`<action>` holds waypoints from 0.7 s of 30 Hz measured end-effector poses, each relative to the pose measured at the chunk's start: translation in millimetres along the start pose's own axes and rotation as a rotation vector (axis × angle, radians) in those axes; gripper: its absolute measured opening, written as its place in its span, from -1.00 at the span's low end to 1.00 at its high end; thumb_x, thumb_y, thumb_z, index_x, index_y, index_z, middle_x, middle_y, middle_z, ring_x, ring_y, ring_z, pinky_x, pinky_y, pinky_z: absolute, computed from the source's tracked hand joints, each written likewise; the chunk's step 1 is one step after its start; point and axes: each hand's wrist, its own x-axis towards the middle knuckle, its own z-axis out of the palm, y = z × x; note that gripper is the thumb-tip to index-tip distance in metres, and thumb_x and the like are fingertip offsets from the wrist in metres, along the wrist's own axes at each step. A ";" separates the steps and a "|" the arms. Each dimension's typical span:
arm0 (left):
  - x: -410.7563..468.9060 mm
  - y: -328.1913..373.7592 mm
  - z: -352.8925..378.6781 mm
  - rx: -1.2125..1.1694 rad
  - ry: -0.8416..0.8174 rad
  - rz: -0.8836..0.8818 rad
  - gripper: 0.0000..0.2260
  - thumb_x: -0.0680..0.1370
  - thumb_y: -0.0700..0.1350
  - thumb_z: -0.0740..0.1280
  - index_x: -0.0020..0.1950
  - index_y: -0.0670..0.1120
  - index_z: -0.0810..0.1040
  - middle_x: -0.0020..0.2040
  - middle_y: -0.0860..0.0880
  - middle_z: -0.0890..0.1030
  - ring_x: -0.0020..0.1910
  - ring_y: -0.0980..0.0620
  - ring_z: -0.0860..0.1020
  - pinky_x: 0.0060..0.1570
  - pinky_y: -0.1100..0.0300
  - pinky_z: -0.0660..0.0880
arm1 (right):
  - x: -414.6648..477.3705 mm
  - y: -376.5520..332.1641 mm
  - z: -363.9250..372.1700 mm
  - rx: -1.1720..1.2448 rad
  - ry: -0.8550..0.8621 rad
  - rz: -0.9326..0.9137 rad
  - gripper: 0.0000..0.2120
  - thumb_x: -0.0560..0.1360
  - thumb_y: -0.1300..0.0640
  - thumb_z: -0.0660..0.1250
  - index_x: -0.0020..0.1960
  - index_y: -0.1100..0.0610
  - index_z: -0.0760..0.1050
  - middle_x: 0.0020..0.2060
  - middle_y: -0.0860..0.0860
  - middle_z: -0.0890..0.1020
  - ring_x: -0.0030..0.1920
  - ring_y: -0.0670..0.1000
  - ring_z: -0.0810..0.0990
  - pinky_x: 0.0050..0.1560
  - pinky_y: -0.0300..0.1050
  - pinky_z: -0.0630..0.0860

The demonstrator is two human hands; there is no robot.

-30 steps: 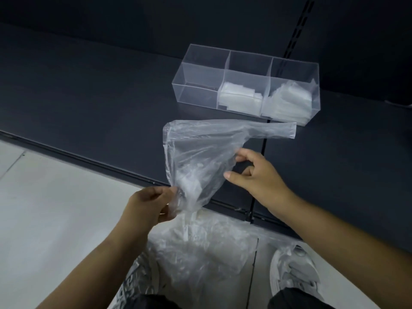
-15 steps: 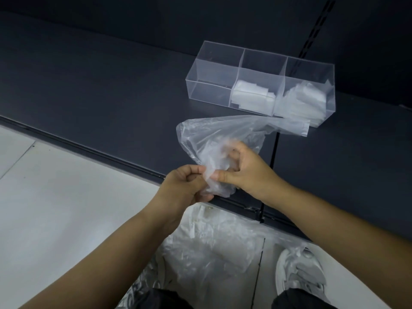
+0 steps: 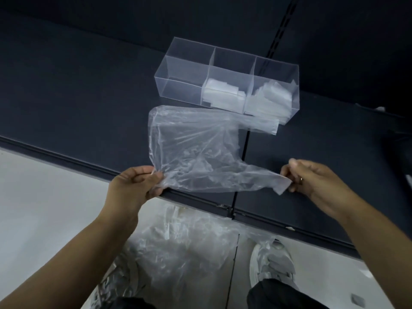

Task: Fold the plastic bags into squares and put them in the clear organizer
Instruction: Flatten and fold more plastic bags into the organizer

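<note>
1. Hands have parted: our left hand [image 3: 136,186] and right hand [image 3: 312,177] each pinch the plastic bag [image 3: 194,152], now stretched flat.
2. Bag lies at the clear organizer's [image 3: 182,85] six o'clock, ready for folding.

Surface: dark shelf [image 3: 78,90], matte, with a raised front lip and a narrow vertical seam right of centre.
Resting on it, rear: clear organizer [image 3: 185,70], three compartments in a row.
Left compartment: nothing visible inside.
Middle compartment: folded bags [image 3: 223,94], stacked flat.
Right compartment: a looser stack of folded squares [image 3: 267,97] (edges uneven, some tilted).
Resting on it, front: plastic bag [image 3: 194,143], spread and wrinkled, its far handle touching the organizer's front wall.
Below the shelf: pale floor [image 3: 44,208], carrying a crumpled heap of bags [image 3: 185,253] (count cannot be told).
</note>
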 end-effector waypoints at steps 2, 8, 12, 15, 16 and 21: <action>-0.6 -0.5 -0.8 0.019 -0.024 0.013 -0.88 0.45 -0.28 0.43 -0.04 -0.18 0.55 -0.26 -0.08 0.66 -0.34 0.08 0.64 -0.33 0.35 0.57 | -5.2 4.5 -9.4 0.083 0.118 0.064 -0.71 0.42 -0.06 0.29 -0.21 0.19 0.48 -0.26 0.11 0.56 -0.35 -0.03 0.53 -0.36 -0.26 0.50; -11.9 -6.2 -18.9 0.091 -0.085 -0.014 -0.71 0.37 -0.10 0.44 0.03 -0.20 0.58 -0.13 -0.15 0.70 -0.20 0.00 0.69 -0.30 0.28 0.58 | -23.9 9.5 -2.2 0.019 0.093 0.251 -0.41 0.29 -0.30 0.34 0.01 0.20 0.58 -0.16 0.16 0.70 -0.20 0.09 0.70 -0.29 -0.14 0.60; -17.0 -13.1 -25.9 0.090 -0.062 -0.065 -0.76 0.41 -0.13 0.44 0.04 -0.18 0.59 -0.16 -0.14 0.70 -0.23 0.03 0.68 -0.32 0.31 0.57 | -26.6 10.5 26.5 0.129 0.084 0.290 -0.65 0.39 -0.06 0.41 -0.06 0.23 0.60 -0.17 0.15 0.71 -0.23 0.05 0.70 -0.33 -0.20 0.59; -17.1 -16.3 -24.3 0.090 -0.048 -0.067 -0.89 0.48 -0.24 0.39 0.01 -0.16 0.59 -0.28 -0.08 0.68 -0.33 0.12 0.65 -0.38 0.37 0.53 | -18.7 7.1 37.1 0.170 0.191 0.266 -0.86 0.49 0.11 0.39 -0.17 0.18 0.57 -0.32 0.04 0.66 -0.43 -0.07 0.60 -0.47 -0.27 0.50; -16.3 -16.5 -24.0 0.084 -0.039 -0.059 -0.90 0.48 -0.26 0.39 -0.01 -0.16 0.59 -0.31 -0.06 0.68 -0.36 0.13 0.64 -0.38 0.38 0.53 | -16.2 4.9 37.0 0.213 0.236 0.247 -0.88 0.50 0.15 0.39 -0.19 0.15 0.54 -0.36 0.01 0.63 -0.47 -0.08 0.57 -0.49 -0.28 0.47; -10.9 -15.1 -28.6 0.032 0.011 -0.014 -0.86 0.45 -0.28 0.42 -0.02 -0.15 0.57 -0.33 -0.01 0.67 -0.38 0.14 0.63 -0.36 0.39 0.53 | -15.3 2.2 15.3 0.394 0.340 0.149 -0.79 0.51 0.26 0.32 -0.29 0.12 0.46 -0.46 -0.03 0.56 -0.55 -0.12 0.47 -0.55 -0.31 0.40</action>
